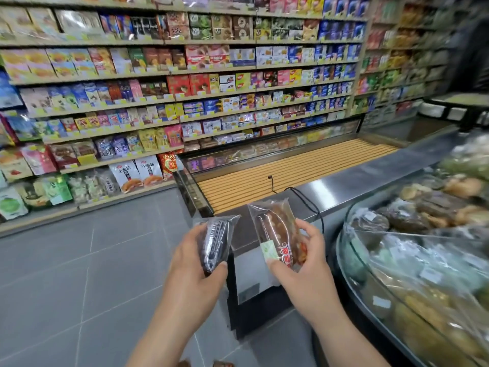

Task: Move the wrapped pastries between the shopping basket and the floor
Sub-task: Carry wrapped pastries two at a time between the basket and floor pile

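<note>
above the grey tiled floor (pixel 74 274), two wrapped pastries are held up side by side, well clear of the tiles and slightly apart from each other. the dark pastry (pixel 215 243), sealed in clear film with white print, is gripped by the left hand (pixel 193 263): the thumb is pressed on the lower front of the wrapper and the fingers are curled round behind it. the brown pastry (pixel 280 239), in a clear wrapper with a pale green label and a red mark, is pinched by the right hand (pixel 304 263), with the thumb laid just below the label and the fingertips curled over the far edge. both packets are tilted, their top ends leaning towards each other. behind them a chest freezer (pixel 291 165) with a slatted yellow cover is seen, and a black cable (pixel 317 213) is draped across its steel edge. to the right a curved glass counter (pixel 370 260) filled with bagged baked goods is seen. the back wall is taken up by shelves (pixel 158 102) stacked with snack packets
</note>
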### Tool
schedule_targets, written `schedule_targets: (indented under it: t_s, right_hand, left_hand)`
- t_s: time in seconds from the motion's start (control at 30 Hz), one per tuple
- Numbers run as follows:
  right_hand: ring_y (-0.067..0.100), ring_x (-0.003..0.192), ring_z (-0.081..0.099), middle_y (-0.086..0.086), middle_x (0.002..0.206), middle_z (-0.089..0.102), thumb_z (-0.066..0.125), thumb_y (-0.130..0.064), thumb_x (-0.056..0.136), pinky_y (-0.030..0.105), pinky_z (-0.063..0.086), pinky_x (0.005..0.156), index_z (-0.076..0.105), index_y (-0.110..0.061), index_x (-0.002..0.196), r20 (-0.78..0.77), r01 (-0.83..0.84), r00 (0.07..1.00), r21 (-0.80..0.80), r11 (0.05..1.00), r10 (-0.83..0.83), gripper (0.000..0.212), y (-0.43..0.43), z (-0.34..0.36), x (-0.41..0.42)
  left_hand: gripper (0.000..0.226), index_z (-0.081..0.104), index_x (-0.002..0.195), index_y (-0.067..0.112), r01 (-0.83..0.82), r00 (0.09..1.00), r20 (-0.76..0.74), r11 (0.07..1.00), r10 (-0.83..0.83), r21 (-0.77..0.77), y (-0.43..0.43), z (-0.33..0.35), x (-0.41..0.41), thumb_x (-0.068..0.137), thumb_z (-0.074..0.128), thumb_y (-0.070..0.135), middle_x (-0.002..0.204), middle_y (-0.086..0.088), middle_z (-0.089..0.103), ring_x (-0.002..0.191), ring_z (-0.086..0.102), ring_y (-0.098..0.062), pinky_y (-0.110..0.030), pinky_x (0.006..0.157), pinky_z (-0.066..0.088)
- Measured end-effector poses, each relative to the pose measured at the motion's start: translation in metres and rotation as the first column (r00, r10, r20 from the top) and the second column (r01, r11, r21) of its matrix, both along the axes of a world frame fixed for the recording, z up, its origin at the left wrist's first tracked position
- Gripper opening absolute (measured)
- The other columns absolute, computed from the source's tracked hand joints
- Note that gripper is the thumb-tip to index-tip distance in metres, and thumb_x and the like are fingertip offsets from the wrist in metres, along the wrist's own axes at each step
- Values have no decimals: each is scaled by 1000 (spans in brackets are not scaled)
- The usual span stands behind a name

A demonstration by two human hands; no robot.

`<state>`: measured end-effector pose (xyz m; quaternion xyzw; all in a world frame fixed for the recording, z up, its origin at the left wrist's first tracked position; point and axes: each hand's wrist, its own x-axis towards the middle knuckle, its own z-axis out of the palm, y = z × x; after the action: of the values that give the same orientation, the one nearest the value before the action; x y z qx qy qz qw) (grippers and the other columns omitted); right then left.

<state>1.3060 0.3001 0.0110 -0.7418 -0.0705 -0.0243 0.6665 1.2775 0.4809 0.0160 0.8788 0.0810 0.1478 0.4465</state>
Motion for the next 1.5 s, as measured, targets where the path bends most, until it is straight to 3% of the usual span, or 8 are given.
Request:
schedule_targets:
  t_s: [0.2, 0.5, 0.73, 0.87, 1.0, 1.1, 1.27, 1.5]
  right_hand:
    - [-10, 88, 58, -21, 108, 54, 73, -6, 76, 7, 47, 65, 37, -52, 110, 3, 205, 979, 39, 978, -205, 68, 4, 3, -30]
    - [-7, 88, 59, -22, 113, 50, 73, -12, 76, 18, 54, 71, 33, -58, 110, -14, 601, 799, 15, 799, -601, 69, -2, -11, -127]
    - [-8, 86, 59, -17, 114, 52, 73, -4, 75, 8, 47, 61, 38, -49, 109, -14, 848, 530, 36, 529, -848, 66, -23, -14, -220]
    - [2, 88, 62, -13, 116, 53, 73, -5, 75, 17, 53, 60, 36, -52, 109, -21, 935, 354, 32, 353, -935, 69, -35, -12, -277]
    - [3, 94, 61, -12, 116, 54, 75, -5, 72, 14, 50, 68, 36, -51, 112, 8, 988, 157, -4, 157, -987, 73, -41, -13, -337]
    - [1, 94, 60, -10, 116, 54, 75, -1, 73, 6, 45, 66, 36, -47, 113, 24, 1000, 15, -9, 15, -1000, 72, -41, -11, -388]
    - [-6, 80, 60, -8, 110, 54, 72, 1, 75, 6, 44, 59, 36, -39, 118, 37, 983, -183, 10, -182, -982, 70, -23, -5, -481]
    - [-12, 81, 58, -17, 111, 52, 72, 0, 75, 3, 43, 58, 36, -40, 122, 28, 921, -391, 8, -391, -920, 71, 27, 0, -615]
  left_hand:
    - [72, 24, 114, 61, 198, 980, -30, 980, -199, -20, 5, 11, 10, 78, 66, 15, 119, 13, 50, 99, 59, -16, -39, 82, 54]
    - [70, 31, 117, 52, 569, 823, 0, 823, -569, 7, -25, -5, -16, 73, 71, 15, 119, 12, 52, 105, 56, -12, -33, 87, 45]
    - [72, 36, 130, 35, 820, 572, -18, 573, -820, -1, -88, -16, -52, 73, 73, 13, 122, 7, 52, 105, 55, -10, -18, 83, 41]
    - [72, 36, 130, 38, 914, 406, -11, 406, -914, -20, -133, -11, -89, 73, 72, 12, 120, 11, 50, 96, 56, -1, -7, 74, 40]
    - [73, 32, 127, 44, 971, 233, -21, 234, -972, -40, -171, -6, -141, 72, 70, 14, 125, 13, 48, 100, 59, -9, -31, 83, 52]
    - [73, 32, 127, 44, 993, 106, -21, 107, -994, -58, -196, -5, -187, 72, 70, 14, 128, 13, 47, 97, 59, -6, -22, 74, 49]
    - [73, 31, 130, 40, 996, -86, -14, -85, -996, -36, -216, 0, -277, 74, 72, 19, 123, 13, 44, 105, 51, -9, -24, 84, 39]
    - [69, 29, 119, 47, 959, -283, -8, -283, -959, -32, -202, 2, -413, 73, 74, 21, 123, 10, 47, 107, 53, -13, -27, 85, 42]
